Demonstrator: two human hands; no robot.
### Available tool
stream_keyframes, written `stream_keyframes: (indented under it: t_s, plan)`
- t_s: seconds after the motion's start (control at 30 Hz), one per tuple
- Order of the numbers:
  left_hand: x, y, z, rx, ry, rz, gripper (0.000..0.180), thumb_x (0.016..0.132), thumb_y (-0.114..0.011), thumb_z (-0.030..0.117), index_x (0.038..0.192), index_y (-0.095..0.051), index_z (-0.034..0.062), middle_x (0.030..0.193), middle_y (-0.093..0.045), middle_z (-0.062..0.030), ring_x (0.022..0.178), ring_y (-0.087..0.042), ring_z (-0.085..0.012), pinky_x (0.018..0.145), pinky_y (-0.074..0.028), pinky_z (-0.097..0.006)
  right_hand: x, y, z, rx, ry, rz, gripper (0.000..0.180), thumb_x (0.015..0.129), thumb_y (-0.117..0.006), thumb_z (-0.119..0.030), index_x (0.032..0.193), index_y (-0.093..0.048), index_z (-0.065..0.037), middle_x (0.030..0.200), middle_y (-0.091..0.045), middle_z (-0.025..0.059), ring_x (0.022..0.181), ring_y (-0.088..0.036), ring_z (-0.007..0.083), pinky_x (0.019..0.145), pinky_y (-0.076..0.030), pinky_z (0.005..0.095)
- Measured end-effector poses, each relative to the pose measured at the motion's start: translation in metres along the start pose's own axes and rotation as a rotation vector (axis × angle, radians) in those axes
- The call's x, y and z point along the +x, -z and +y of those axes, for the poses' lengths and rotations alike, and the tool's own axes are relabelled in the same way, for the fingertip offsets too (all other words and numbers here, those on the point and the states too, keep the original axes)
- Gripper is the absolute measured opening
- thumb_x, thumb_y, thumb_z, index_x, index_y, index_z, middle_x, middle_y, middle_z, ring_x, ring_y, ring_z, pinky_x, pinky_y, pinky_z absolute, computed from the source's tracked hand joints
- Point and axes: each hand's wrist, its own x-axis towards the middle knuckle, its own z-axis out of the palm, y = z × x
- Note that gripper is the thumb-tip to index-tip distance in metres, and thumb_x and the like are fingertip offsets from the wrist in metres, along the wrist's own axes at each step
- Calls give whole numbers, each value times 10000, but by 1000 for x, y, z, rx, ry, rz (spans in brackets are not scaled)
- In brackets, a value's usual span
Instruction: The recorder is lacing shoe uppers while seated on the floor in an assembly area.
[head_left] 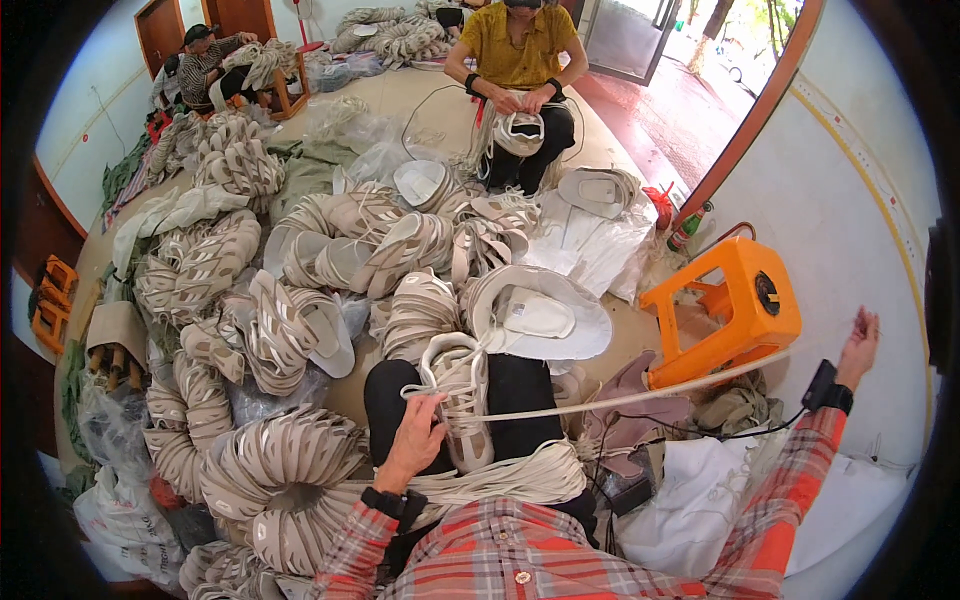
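Shoe [466, 392] sits mid lap [522, 392] between its side edges, left hand [413, 440] clamped on its left side, lace [600, 405] stretched toward right hand [858, 345] (grip can't tell); yanking could twist shoe loose, or lace could snag on cable [730, 437].

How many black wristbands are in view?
4 black strap wristbands: one by the wearer's left hand, one by the right hand, one on each wrist of the co-worker in yellow. Others may be hidden.
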Motion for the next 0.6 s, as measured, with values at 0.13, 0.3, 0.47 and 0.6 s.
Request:
stream_keyframes:
  t_s: [0.13, 0.3, 0.47, 0.6]
  plan:
    - [-8, -16, 2, -44, 89, 312, 224, 768, -599, 59, 980, -536, 19, 777, -551, -127, 694, -575, -284, 617, -469, -352, -54, -4, 23, -688, 173, -46, 146, 892, -514, -149, 851, -566, -19, 749, -585, 45, 729, -568, 147, 632, -454, 273]
    - [8, -34, 7, 213, 102, 154, 213, 791, -542, 104, 1000, -500, 88, 757, -607, -174, 687, -600, -357, 586, -457, -442, -366, -127, 109, -539, -108, -871, 49, 762, -602, -50, 789, -640, -36, 783, -629, 68, 712, -592, 192, 626, -477, 291]
    - [10, -28, 8, 210, 180, 139, 184, 803, -489, 94, 985, -479, 119, 639, -577, -212, 645, -577, -419, 564, -433, -491, -517, -266, 36, -591, 210, -1447, 102, 721, -604, -147, 792, -665, -108, 724, -586, 84, 746, -508, 267, 658, -399, 387]
    - [13, -30, 11, 165, 198, 10, 247, 813, -484, 109, 1057, -487, 142, 604, -562, -216, 611, -574, -414, 558, -429, -495, -535, -268, 36, -696, 368, -1488, 43, 688, -622, -144, 718, -621, -114, 693, -517, 59, 756, -464, 238, 680, -345, 369]
